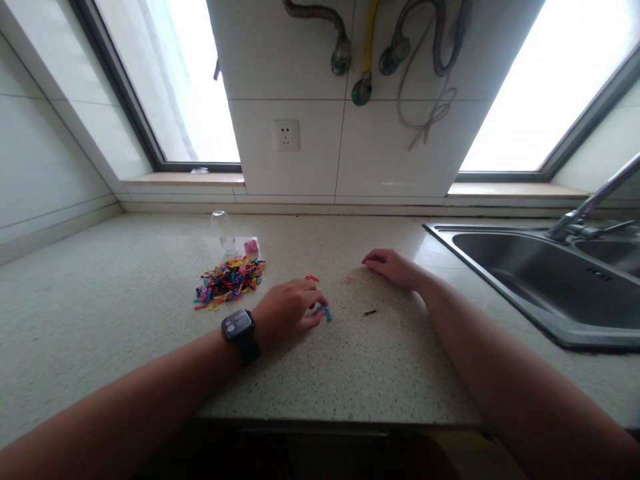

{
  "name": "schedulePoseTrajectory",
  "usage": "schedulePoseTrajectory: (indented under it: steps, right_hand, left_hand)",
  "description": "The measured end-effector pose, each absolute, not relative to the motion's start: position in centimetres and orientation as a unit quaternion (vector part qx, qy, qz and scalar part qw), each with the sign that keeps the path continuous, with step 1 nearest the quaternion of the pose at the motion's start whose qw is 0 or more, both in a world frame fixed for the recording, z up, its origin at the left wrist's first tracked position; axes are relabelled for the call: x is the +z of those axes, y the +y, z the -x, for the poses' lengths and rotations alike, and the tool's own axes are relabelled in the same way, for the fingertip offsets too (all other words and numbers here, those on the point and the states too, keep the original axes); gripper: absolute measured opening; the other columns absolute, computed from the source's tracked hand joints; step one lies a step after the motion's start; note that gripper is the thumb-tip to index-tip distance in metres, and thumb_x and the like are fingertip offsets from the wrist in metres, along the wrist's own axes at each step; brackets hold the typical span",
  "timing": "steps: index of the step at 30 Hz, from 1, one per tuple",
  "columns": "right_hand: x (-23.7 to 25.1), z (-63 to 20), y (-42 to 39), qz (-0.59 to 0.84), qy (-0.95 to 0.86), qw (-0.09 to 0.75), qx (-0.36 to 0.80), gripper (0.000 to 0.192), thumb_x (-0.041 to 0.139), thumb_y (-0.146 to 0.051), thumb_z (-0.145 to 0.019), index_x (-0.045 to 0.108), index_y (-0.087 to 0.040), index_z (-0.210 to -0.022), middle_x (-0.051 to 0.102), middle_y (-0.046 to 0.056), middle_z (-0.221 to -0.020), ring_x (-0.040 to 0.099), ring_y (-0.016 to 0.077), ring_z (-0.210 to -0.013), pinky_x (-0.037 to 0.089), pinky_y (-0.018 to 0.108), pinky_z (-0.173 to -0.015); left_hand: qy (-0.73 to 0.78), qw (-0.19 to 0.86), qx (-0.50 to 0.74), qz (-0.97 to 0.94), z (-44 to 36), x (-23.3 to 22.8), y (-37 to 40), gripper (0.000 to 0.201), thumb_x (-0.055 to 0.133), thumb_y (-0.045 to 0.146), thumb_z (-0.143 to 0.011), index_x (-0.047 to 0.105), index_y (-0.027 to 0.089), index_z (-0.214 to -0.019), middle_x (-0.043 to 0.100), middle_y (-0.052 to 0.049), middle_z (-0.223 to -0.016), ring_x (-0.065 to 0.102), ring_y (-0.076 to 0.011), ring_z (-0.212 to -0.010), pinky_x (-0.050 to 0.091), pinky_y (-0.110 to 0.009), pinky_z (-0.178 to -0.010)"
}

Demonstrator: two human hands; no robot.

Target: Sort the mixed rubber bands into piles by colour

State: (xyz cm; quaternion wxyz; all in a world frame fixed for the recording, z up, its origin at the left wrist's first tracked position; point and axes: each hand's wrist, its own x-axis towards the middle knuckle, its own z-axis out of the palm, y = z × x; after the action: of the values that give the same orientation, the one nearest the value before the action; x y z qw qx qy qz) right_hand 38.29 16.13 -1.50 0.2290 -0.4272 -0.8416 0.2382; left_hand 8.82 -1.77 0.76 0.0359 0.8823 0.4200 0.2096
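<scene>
While the left hand [289, 308] rests on the speckled counter [125, 313] with fingers curled over a small blue band [327, 313] — touching it, grip unclear — the right hand [393, 267] lies flat, fingers loosely bent, holding nothing. A heap of coloured bands [230, 280] sits near the left hand, a tiny black band [370, 312] between the hands.

On the speckled worktop [125, 313], the left hand [287, 313], a dark watch [239, 332] on its wrist, rests with fingertips on a small blue band [327, 313]. The right hand [393, 267] lies flat farther right, near a pink band [348, 279]. A red band [312, 278] and a black band [370, 312] lie between the hands. A colourful heap of bands [229, 281] sits to the left, a steel sink [550, 280] far right.
</scene>
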Motion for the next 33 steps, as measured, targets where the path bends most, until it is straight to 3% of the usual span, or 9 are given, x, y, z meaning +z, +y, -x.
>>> schedulePoseTrajectory:
  steps: [3,12,23,33]
  right_hand:
    - [-1.56,-38.32,16.2,0.427,-0.842,0.227,0.238,0.035,0.056,-0.042,-0.089,0.072,-0.015,-0.103,0.069,0.008,-0.087,0.061,0.0178,-0.078,0.047,0.03,-0.073]
    - [-1.36,-38.28,15.98,0.429,-0.842,0.225,0.236,0.035,0.056,-0.042,-0.089,0.072,-0.015,-0.104,0.07,0.009,-0.088,0.061,0.0181,-0.079,0.047,0.03,-0.073]
    - [-1.15,-38.22,15.71,0.434,-0.839,0.221,0.242,0.036,0.056,-0.042,-0.09,0.071,-0.014,-0.105,0.068,0.008,-0.085,0.059,0.0166,-0.074,0.046,0.03,-0.07]
    - [-1.31,-38.3,15.9,0.426,-0.838,0.227,0.254,0.031,0.057,-0.039,-0.089,0.071,-0.015,-0.104,0.07,0.009,-0.092,0.062,0.0189,-0.082,0.048,0.031,-0.076]
  left_hand:
    - [0.405,0.015,0.192,-0.894,-8.73,0.65,-1.72,0.017,0.061,0.026,-0.092,0.071,0.022,-0.105,0.064,-0.003,-0.094,0.059,-0.0185,-0.091,0.046,-0.032,-0.079]
    - [0.402,-0.066,0.156,-0.9,-8.75,0.76,-1.86,0.018,0.056,0.032,-0.096,0.069,0.02,-0.093,0.061,-0.004,-0.09,0.057,-0.0194,-0.087,0.044,-0.031,-0.07]
    - [0.427,-0.053,0.184,-0.884,-8.5,0.59,-1.87,0.013,0.059,0.029,-0.092,0.066,0.018,-0.09,0.063,-0.004,-0.092,0.057,-0.0204,-0.089,0.045,-0.033,-0.073]
    - [0.418,-0.054,0.18,-0.889,-8.59,0.51,-2.09,0.013,0.061,0.03,-0.09,0.065,0.019,-0.087,0.063,-0.004,-0.09,0.056,-0.0201,-0.086,0.043,-0.033,-0.071]
